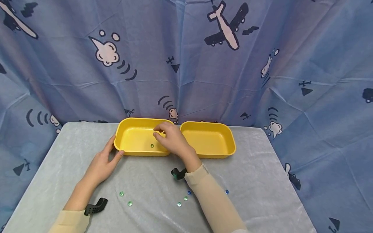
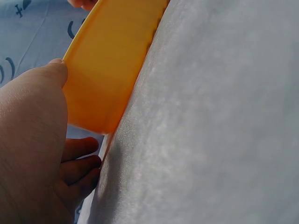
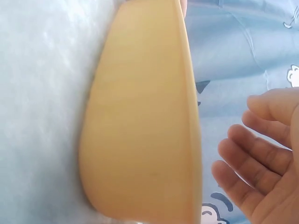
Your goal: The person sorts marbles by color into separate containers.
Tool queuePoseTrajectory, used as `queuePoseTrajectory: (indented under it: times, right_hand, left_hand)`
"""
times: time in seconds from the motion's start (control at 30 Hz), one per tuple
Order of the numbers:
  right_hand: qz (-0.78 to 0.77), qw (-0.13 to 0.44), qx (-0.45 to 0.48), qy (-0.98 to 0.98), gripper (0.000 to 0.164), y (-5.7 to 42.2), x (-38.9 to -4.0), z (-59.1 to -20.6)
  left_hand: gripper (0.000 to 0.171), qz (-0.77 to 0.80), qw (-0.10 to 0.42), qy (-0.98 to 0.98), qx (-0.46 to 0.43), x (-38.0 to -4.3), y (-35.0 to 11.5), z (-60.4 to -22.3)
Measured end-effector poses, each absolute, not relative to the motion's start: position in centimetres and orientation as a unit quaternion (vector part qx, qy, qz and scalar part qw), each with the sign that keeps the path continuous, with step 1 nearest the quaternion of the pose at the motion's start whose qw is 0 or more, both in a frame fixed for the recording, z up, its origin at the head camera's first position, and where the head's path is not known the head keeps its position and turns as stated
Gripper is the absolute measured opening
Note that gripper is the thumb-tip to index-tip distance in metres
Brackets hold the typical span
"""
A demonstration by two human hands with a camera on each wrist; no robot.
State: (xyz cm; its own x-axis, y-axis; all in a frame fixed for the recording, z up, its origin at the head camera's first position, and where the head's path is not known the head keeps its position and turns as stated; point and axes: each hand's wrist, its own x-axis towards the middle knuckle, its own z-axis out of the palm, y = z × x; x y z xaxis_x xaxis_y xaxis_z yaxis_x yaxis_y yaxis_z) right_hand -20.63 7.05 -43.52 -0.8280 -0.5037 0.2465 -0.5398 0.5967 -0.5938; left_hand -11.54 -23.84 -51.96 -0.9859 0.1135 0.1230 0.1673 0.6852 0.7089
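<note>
My left hand (image 1: 102, 165) holds the left yellow tub (image 1: 142, 153) at its left end, thumb at the near corner and fingers along the side. In the left wrist view the thumb (image 2: 57, 72) lies against the tub's rim, the other fingers low beside its end. Over the right part of this tub is my right hand (image 1: 173, 139), its fingers loosely bent and apart. The right wrist view shows nothing between those fingers (image 3: 252, 154). One small green glass bead (image 1: 152, 146) lies on the tub's floor, left of the right hand.
A second yellow tub (image 1: 208, 139) stands close on the right. Nearer on the grey cloth (image 1: 151, 181) lie green beads (image 1: 121, 194) at left, several green and blue beads (image 1: 186, 198) in the middle, and a blue bead (image 1: 227, 192) right of the right sleeve. Behind hangs a blue curtain (image 1: 145, 64).
</note>
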Motion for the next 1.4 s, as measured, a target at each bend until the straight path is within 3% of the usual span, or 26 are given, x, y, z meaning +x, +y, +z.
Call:
queuePoseTrajectory:
  times: [1.1, 1.4]
  right_hand:
    - [0.316, 0.048, 0.398, -0.86, 0.012, 4.0, -13.5, -43.3]
    - [0.295, 0.036, 0.407, -0.864, 0.016, 2.8, -12.0, -44.5]
  left_hand:
    - [0.084, -0.388, 0.043, -0.917, -0.08, -11.4, -23.8, -51.9]
    - [0.083, -0.391, 0.048, -0.915, -0.087, -11.5, -23.8, -52.0]
